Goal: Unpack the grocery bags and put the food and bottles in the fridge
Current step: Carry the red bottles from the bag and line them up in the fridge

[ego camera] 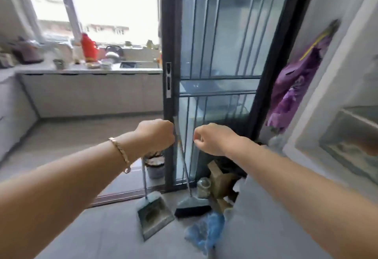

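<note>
My left hand (156, 136) grips the top of a dustpan handle; the grey dustpan (153, 215) hangs down to the floor below it. A broom (193, 207) leans beside it, its thin handle rising right beside my left hand's knuckles against the sliding door frame (169, 74). My right hand (212, 139) hovers just right of the broom handle with fingers curled, holding nothing. A crumpled blue plastic bag (206, 232) lies on the floor by the broom head. No food or bottle is in either hand.
A glass jar (203, 187) and a cardboard box (221, 179) crowd the corner by the door. A purple bag (296, 83) hangs on the right wall. A small bin (155, 168) stands past the threshold. Beyond is a kitchen counter (81, 70) with a red thermos (89, 48).
</note>
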### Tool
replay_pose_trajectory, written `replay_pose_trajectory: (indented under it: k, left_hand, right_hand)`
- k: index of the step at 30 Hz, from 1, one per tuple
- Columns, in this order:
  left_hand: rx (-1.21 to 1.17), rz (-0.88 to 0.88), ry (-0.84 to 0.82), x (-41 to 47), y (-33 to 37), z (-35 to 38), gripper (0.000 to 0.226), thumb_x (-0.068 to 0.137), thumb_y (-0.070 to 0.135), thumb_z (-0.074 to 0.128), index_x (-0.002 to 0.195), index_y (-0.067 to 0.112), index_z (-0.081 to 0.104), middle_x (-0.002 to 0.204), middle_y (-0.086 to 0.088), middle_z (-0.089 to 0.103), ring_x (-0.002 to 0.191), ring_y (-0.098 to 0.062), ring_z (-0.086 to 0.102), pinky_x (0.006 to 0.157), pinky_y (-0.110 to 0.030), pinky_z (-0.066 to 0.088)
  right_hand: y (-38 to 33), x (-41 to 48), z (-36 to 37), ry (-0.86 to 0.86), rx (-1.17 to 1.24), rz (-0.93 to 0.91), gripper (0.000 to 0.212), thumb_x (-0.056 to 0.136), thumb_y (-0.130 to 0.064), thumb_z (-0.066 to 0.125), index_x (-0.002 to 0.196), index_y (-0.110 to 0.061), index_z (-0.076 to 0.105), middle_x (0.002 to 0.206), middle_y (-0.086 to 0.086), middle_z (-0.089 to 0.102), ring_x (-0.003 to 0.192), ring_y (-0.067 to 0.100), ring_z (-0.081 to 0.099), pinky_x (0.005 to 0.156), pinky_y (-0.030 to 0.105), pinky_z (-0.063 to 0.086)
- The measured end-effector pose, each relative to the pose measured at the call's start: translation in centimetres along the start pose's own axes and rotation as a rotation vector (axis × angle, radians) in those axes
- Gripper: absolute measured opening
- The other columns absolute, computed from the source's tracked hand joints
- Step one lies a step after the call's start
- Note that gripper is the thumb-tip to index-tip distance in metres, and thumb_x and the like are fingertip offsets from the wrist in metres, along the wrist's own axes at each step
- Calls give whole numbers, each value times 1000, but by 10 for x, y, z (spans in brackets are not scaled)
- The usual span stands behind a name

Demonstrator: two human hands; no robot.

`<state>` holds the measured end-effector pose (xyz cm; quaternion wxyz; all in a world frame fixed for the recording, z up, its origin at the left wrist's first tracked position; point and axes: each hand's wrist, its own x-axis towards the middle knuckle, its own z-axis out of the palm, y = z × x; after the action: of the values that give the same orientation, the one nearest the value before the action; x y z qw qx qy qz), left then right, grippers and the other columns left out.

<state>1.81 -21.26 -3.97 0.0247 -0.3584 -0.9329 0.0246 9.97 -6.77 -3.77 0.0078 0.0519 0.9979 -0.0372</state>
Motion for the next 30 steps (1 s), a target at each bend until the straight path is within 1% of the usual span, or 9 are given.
replay_pose_trajectory:
  k: [2,6,11,17,20,24,25,27,30]
  left_hand:
    - [-71,-204,-17,-53,-59,16,28,94,28,42,110,18,63,116,-3,63,104,-27,60,83,-30,46]
    - [-139,-422,-52,-146,-140,34,31,95,34,41,107,15,62,116,-8,63,101,-28,59,78,-31,45]
    - [-126,-767,-77,-334,-268,47,31,97,36,36,105,16,57,116,-7,61,103,-28,57,76,-31,39]
    - [-123,-1152,-83,-560,-383,55,35,98,42,31,98,16,56,113,-7,61,103,-29,57,78,-33,39]
    - [-160,-1309,-44,-645,-427,57,28,99,39,32,88,20,50,107,-5,62,96,-27,57,75,-32,39]
    - [-150,-1483,-48,-731,-481,68,28,98,35,35,97,19,57,106,-4,63,94,-25,57,73,-30,39]
    - [-155,-1522,-37,-751,-497,70,28,98,35,35,100,18,58,106,-4,63,90,-24,56,72,-30,39]
    - [-163,-1598,-27,-787,-529,77,27,98,34,36,103,18,58,105,-3,63,84,-20,52,71,-30,38]
    - [-141,-1682,-11,-829,-575,89,26,97,33,38,102,18,58,107,-3,63,90,-22,57,73,-31,41]
  right_hand:
    - [-76,17,13,-27,19,-141,26,94,-23,41,107,-16,62,112,7,63,100,29,59,80,34,48]
    - [-192,34,31,-23,0,-329,27,93,-24,40,108,-21,63,115,6,63,104,29,58,89,33,44]
    - [-401,18,63,-73,4,-656,26,92,-23,40,106,-23,62,109,1,64,100,27,59,75,27,41]
    - [-650,-35,110,-145,-36,-974,25,94,-15,41,105,-12,62,102,5,63,98,31,60,77,33,49]
    - [-755,-60,123,-210,-1,-1065,25,95,-18,39,101,-13,62,96,8,60,96,30,60,71,32,43]
    - [-870,-85,142,-272,54,-1131,22,93,-17,40,78,-18,57,83,3,55,83,28,55,67,31,39]
    - [-898,-90,147,-284,68,-1169,23,93,-19,41,78,-17,58,85,5,57,84,29,56,68,30,40]
    - [-952,-95,161,-307,84,-1246,22,95,-24,42,93,-16,63,97,6,63,93,28,59,73,30,43]
    - [-1028,-97,175,-318,63,-1330,22,93,-23,41,98,-18,62,103,5,64,98,27,60,77,31,42]
